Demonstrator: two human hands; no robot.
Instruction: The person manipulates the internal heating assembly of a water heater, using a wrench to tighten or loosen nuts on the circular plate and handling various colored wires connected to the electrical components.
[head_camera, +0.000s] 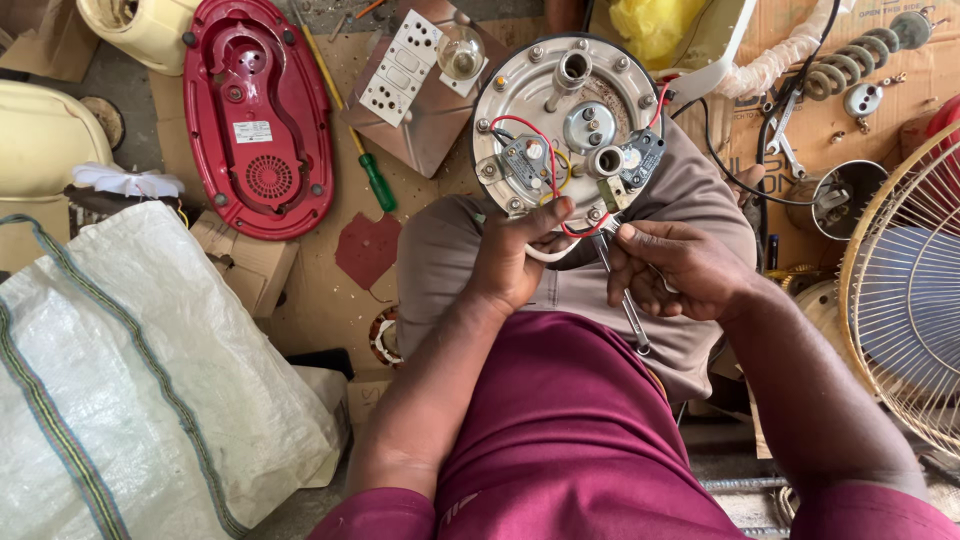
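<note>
The round metal base (568, 125) rests on the person's knees; the left hand (515, 262) has its grip closed on the base's near rim; the right hand (678, 270), just right of that rim, is closed round a slim tool (622, 296); a red cover (258, 115) lies on the floor, well left of the base.

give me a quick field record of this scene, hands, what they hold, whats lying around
setting: cluttered repair spot on cardboard, seen from above
left hand: grips the near rim of the round metal base plate, thumb on top
right hand: holds a metal spanner at the plate's edge
plate: rests on the person's lap, wired parts and red wires facing up
left side: red plastic cover, green-handled screwdriver, white woven sack
right side: fan grille, coiled heating element
</note>
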